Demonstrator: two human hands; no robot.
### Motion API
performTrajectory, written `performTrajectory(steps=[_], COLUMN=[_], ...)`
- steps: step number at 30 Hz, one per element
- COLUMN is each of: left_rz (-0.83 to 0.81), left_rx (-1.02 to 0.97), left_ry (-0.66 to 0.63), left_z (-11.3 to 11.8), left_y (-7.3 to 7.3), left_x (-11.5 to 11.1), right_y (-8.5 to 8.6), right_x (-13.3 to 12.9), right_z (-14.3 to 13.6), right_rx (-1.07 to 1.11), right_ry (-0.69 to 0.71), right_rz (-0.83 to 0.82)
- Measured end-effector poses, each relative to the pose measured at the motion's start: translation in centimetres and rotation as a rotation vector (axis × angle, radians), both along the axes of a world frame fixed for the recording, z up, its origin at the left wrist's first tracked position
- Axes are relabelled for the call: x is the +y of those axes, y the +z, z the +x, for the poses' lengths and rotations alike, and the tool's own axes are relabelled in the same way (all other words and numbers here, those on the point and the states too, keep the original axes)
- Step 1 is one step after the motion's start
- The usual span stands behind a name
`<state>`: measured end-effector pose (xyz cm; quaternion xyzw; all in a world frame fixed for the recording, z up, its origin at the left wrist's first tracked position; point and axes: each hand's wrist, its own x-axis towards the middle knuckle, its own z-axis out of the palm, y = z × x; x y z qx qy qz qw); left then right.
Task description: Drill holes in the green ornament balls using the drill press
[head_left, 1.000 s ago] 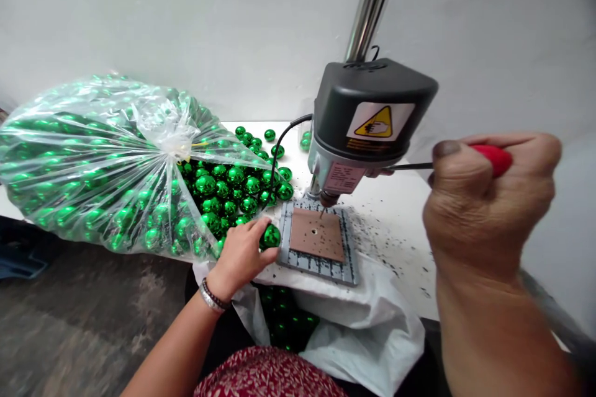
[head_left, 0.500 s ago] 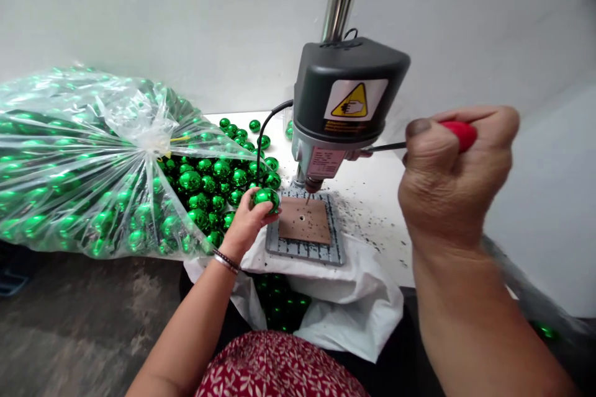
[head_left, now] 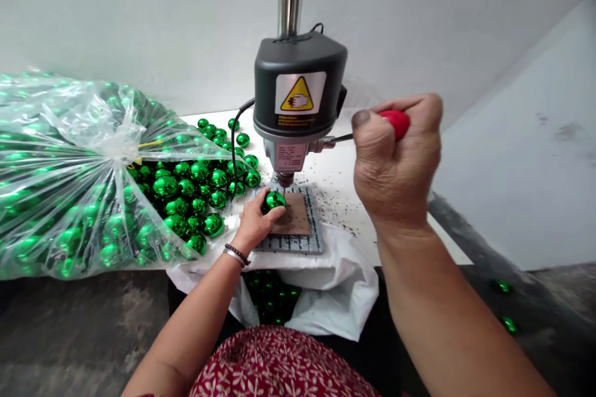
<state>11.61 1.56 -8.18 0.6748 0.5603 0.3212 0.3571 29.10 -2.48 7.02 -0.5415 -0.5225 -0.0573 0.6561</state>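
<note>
My left hand (head_left: 259, 217) grips a shiny green ball (head_left: 275, 200) between thumb and fingers, over the left part of a brown board (head_left: 298, 217). The board lies on the grey slotted base (head_left: 316, 242) of a small drill press (head_left: 300, 87). Just above the ball is the thin drill bit (head_left: 284, 191); I cannot tell whether they touch. Wrapped round the red knob (head_left: 395, 124) of the press's lever is my right hand (head_left: 395, 167), in a fist to the right of the machine.
A clear plastic bag (head_left: 116, 149) full of green balls fills the left side. Several loose balls (head_left: 200, 170) lie beside it on the white table (head_left: 358, 198), with dark shavings round the base. A white sack (head_left: 339, 298) with green balls inside hangs at the front edge.
My left hand has brought the green ball rightward relative to the press, from beside the board to under the bit. My right hand stays on the knob. The camera view has shifted.
</note>
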Motion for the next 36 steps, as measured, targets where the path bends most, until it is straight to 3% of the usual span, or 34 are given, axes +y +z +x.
performTrajectory(steps=[5, 10, 14, 24, 32, 36], left_rz=[0.082, 0.207, 0.180, -0.023, -0.023, 0.088], left_rx=[0.230, 0.383, 0.357, 0.074, 0.075, 0.238], left_ry=[-0.001, -0.109, -0.167, -0.127, -0.153, -0.171], left_z=[0.5, 0.6, 0.4, -0.5, -0.6, -0.4], left_y=[0.4, 0.9, 0.8, 1.0, 1.0, 0.9], left_x=[-0.3, -0.5, -0.6, 0.6, 1.0, 0.7], right_y=[-0.1, -0.2, -0.5, -0.2, 0.2, 0.2], right_x=[0.0, -0.2, -0.2, -0.3, -0.6, -0.6], right_z=[0.1, 0.0, 0.2, 0.1, -0.1, -0.2], right_rx=[-0.004, -0.007, -0.048, -0.045, -0.021, -0.003], right_ry=[0.016, 0.029, 0.055, 0.060, 0.096, 0.101], right_rz=[-0.016, 0.031, 0.044, -0.006, -0.041, -0.036])
